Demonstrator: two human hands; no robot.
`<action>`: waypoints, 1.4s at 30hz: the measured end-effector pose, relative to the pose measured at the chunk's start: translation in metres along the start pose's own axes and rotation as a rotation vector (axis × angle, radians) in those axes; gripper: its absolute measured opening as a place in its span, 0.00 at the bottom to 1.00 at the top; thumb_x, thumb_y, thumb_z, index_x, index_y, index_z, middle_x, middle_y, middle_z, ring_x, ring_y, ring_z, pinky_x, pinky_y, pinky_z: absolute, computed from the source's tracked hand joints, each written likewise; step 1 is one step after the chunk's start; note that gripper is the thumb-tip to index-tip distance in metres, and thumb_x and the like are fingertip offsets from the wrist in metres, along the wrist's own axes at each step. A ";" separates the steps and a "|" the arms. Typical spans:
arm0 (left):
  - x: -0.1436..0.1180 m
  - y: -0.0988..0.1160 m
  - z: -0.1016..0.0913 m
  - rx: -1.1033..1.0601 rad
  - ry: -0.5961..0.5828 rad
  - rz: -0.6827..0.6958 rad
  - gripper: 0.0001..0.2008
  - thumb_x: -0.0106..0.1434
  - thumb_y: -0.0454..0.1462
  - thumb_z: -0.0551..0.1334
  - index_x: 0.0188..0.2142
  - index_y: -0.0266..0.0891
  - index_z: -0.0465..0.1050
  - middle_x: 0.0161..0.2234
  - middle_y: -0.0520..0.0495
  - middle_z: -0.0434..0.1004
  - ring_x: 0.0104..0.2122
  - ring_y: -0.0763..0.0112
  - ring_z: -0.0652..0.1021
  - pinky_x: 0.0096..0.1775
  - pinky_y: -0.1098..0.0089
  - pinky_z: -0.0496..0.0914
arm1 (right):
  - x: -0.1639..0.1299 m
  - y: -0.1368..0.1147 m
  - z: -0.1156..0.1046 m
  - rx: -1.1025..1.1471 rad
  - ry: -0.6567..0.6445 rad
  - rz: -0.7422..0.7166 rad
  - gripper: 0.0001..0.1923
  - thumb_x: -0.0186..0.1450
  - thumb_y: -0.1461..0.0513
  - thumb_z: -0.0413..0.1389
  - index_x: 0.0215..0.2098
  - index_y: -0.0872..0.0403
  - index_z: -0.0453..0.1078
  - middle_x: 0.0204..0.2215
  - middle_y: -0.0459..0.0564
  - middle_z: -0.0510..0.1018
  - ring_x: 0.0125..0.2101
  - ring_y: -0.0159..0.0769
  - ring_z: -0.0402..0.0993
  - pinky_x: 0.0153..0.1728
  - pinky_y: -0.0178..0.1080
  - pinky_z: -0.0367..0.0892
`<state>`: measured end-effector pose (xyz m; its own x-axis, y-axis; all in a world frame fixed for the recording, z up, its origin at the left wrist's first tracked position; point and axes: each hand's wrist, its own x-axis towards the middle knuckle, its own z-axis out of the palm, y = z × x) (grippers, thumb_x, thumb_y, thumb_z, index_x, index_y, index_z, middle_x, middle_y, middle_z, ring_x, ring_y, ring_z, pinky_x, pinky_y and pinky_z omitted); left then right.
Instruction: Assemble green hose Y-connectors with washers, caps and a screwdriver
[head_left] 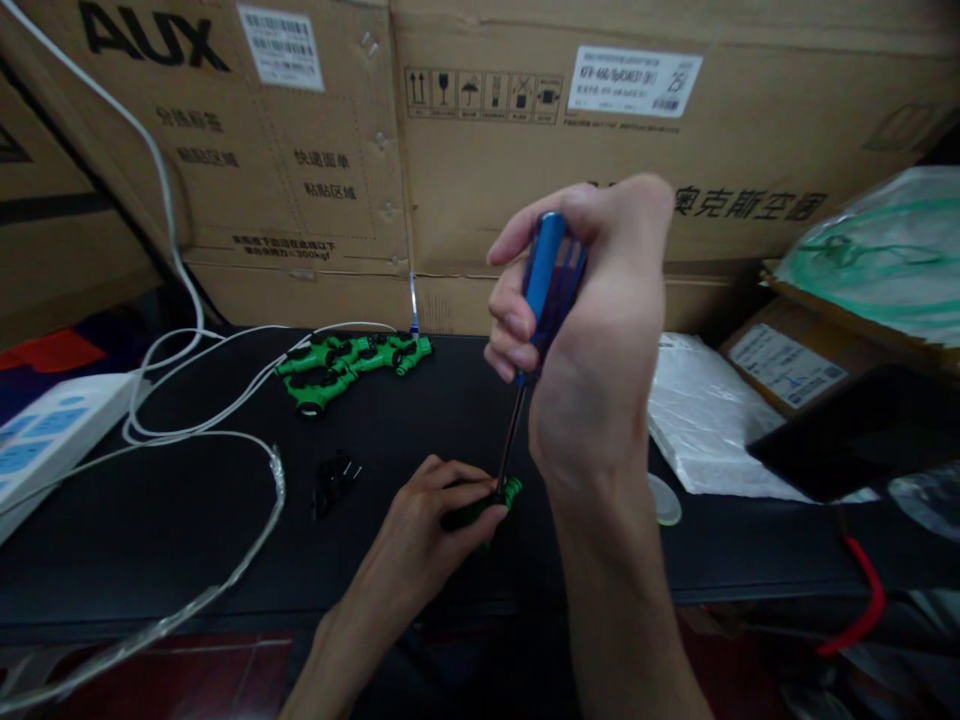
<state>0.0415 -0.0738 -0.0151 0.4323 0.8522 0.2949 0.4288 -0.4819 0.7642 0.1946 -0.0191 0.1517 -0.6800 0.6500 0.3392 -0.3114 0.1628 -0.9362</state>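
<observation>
My right hand (pixel 577 290) is wrapped round the blue handle of a screwdriver (pixel 546 262), held upright with a slight tilt. Its thin shaft runs down to a small green and black plastic part (pixel 513 489) on the black table. My left hand (pixel 442 510) pinches that part with thumb and fingers, close beside the screwdriver's tip. Most of the part is hidden under the fingers, and the exact contact of the tip cannot be made out. Several similar green and black parts (pixel 319 385) lie in a group farther back on the left. Small black pieces (pixel 330 482) lie nearer, left of my left hand.
Large cardboard boxes (pixel 480 190) stand along the back of the table (pixel 225 540). White cables (pixel 277 480) loop across the left side beside a white power strip (pixel 52 430). At the right are a white foam-wrapped packet (pixel 697 420), a dark flat object (pixel 847 440) and a smaller box (pixel 787 350).
</observation>
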 end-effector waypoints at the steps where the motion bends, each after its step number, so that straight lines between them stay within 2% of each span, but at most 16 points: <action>1: 0.000 0.000 0.000 0.010 0.001 -0.005 0.06 0.66 0.36 0.68 0.42 0.44 0.85 0.45 0.48 0.84 0.43 0.61 0.79 0.49 0.57 0.73 | 0.001 0.000 0.000 0.005 -0.013 -0.007 0.17 0.69 0.46 0.49 0.32 0.48 0.61 0.17 0.38 0.59 0.18 0.31 0.64 0.18 0.34 0.68; 8: 0.001 0.005 0.000 0.040 0.013 -0.017 0.09 0.65 0.35 0.69 0.45 0.41 0.84 0.44 0.48 0.85 0.43 0.61 0.77 0.47 0.60 0.72 | 0.000 -0.003 -0.002 0.050 -0.127 -0.047 0.17 0.70 0.49 0.49 0.27 0.49 0.60 0.14 0.34 0.49 0.12 0.25 0.46 0.12 0.28 0.55; 10: 0.001 0.006 0.000 0.039 0.014 -0.021 0.09 0.64 0.35 0.70 0.45 0.41 0.84 0.43 0.48 0.85 0.42 0.62 0.77 0.47 0.60 0.72 | 0.002 0.000 0.003 0.019 -0.048 -0.063 0.18 0.71 0.53 0.46 0.25 0.50 0.60 0.13 0.35 0.47 0.11 0.24 0.40 0.10 0.28 0.48; 12: 0.000 0.006 0.000 0.035 0.019 -0.022 0.09 0.64 0.35 0.70 0.45 0.41 0.84 0.43 0.49 0.85 0.41 0.62 0.77 0.47 0.60 0.72 | 0.005 0.007 0.014 -0.081 0.269 -0.143 0.19 0.72 0.57 0.44 0.23 0.50 0.59 0.13 0.36 0.47 0.12 0.25 0.39 0.11 0.29 0.43; 15: -0.001 0.005 -0.001 0.015 -0.001 -0.016 0.08 0.65 0.35 0.69 0.44 0.44 0.84 0.44 0.49 0.84 0.41 0.63 0.77 0.46 0.60 0.72 | 0.010 0.017 0.035 -0.302 0.987 -0.411 0.15 0.70 0.60 0.49 0.24 0.49 0.59 0.17 0.38 0.54 0.15 0.27 0.47 0.14 0.31 0.46; 17: -0.001 0.004 -0.001 0.003 -0.021 -0.009 0.08 0.66 0.36 0.68 0.44 0.45 0.84 0.44 0.50 0.84 0.40 0.64 0.77 0.46 0.61 0.72 | 0.009 0.019 0.045 -0.369 1.201 -0.480 0.16 0.70 0.61 0.50 0.23 0.49 0.58 0.20 0.39 0.56 0.17 0.28 0.48 0.16 0.32 0.50; 19: -0.001 0.004 -0.001 0.000 -0.016 -0.008 0.08 0.66 0.36 0.68 0.44 0.45 0.84 0.45 0.50 0.84 0.41 0.64 0.77 0.46 0.61 0.72 | 0.004 0.013 0.047 -0.329 1.049 -0.391 0.20 0.72 0.61 0.43 0.22 0.49 0.57 0.17 0.39 0.56 0.15 0.29 0.48 0.15 0.34 0.52; 22: -0.001 0.003 0.000 0.010 -0.004 -0.016 0.09 0.66 0.37 0.68 0.45 0.44 0.84 0.45 0.50 0.84 0.43 0.64 0.78 0.48 0.61 0.72 | -0.004 -0.004 0.036 -0.209 0.509 -0.249 0.25 0.74 0.63 0.34 0.22 0.49 0.60 0.14 0.41 0.60 0.13 0.31 0.53 0.14 0.35 0.59; 25: -0.001 0.002 0.001 0.027 0.011 -0.009 0.10 0.66 0.36 0.68 0.46 0.43 0.84 0.46 0.49 0.84 0.44 0.62 0.79 0.50 0.59 0.73 | -0.007 -0.016 0.018 -0.050 -0.013 -0.125 0.25 0.74 0.58 0.36 0.21 0.49 0.59 0.12 0.39 0.60 0.11 0.28 0.54 0.12 0.32 0.60; 27: -0.001 0.000 0.002 0.037 0.033 0.007 0.10 0.65 0.36 0.69 0.46 0.42 0.84 0.45 0.48 0.84 0.43 0.62 0.78 0.47 0.60 0.74 | -0.004 -0.015 0.013 0.024 -0.146 -0.064 0.25 0.74 0.55 0.37 0.20 0.49 0.58 0.10 0.36 0.52 0.08 0.25 0.46 0.10 0.29 0.53; 29: -0.001 -0.001 0.002 0.049 0.046 0.022 0.10 0.64 0.35 0.70 0.45 0.41 0.84 0.44 0.47 0.85 0.42 0.62 0.79 0.47 0.60 0.74 | 0.001 -0.006 0.016 -0.011 -0.025 -0.067 0.24 0.74 0.58 0.36 0.21 0.50 0.57 0.10 0.35 0.46 0.09 0.24 0.39 0.10 0.27 0.47; 31: -0.001 -0.001 0.002 0.043 0.034 0.025 0.09 0.65 0.35 0.69 0.45 0.43 0.84 0.44 0.48 0.85 0.42 0.62 0.80 0.48 0.58 0.74 | 0.006 0.007 0.028 -0.144 0.359 -0.195 0.20 0.73 0.60 0.39 0.22 0.50 0.56 0.13 0.35 0.47 0.12 0.25 0.41 0.12 0.28 0.45; 34: 0.000 0.000 0.001 0.006 0.031 0.020 0.07 0.65 0.35 0.69 0.42 0.46 0.85 0.42 0.49 0.85 0.41 0.61 0.81 0.47 0.59 0.74 | 0.012 0.024 0.050 -0.396 1.080 -0.485 0.17 0.72 0.57 0.50 0.25 0.50 0.56 0.20 0.38 0.54 0.19 0.26 0.54 0.21 0.29 0.55; 36: 0.001 0.001 0.000 -0.007 0.040 0.015 0.07 0.64 0.35 0.69 0.41 0.47 0.85 0.41 0.50 0.86 0.40 0.61 0.81 0.45 0.60 0.76 | 0.012 0.027 0.058 -0.458 1.269 -0.542 0.17 0.71 0.54 0.52 0.26 0.50 0.57 0.23 0.39 0.56 0.23 0.27 0.58 0.26 0.31 0.59; 39: 0.001 0.002 -0.001 0.003 0.009 0.001 0.07 0.65 0.36 0.68 0.41 0.47 0.85 0.44 0.50 0.85 0.41 0.61 0.81 0.49 0.57 0.75 | 0.008 0.016 0.054 -0.348 0.986 -0.387 0.19 0.72 0.55 0.47 0.24 0.50 0.57 0.18 0.39 0.56 0.18 0.29 0.55 0.20 0.32 0.58; 42: 0.000 0.001 -0.001 0.028 -0.023 -0.018 0.08 0.67 0.39 0.67 0.44 0.47 0.84 0.46 0.50 0.84 0.44 0.62 0.80 0.57 0.53 0.70 | 0.001 -0.001 0.037 -0.212 0.437 -0.193 0.19 0.73 0.61 0.40 0.24 0.50 0.59 0.14 0.39 0.59 0.14 0.30 0.55 0.16 0.33 0.62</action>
<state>0.0414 -0.0742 -0.0137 0.4417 0.8563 0.2677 0.4585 -0.4720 0.7530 0.1699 -0.0458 0.1568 -0.2683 0.8351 0.4801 -0.2316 0.4279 -0.8737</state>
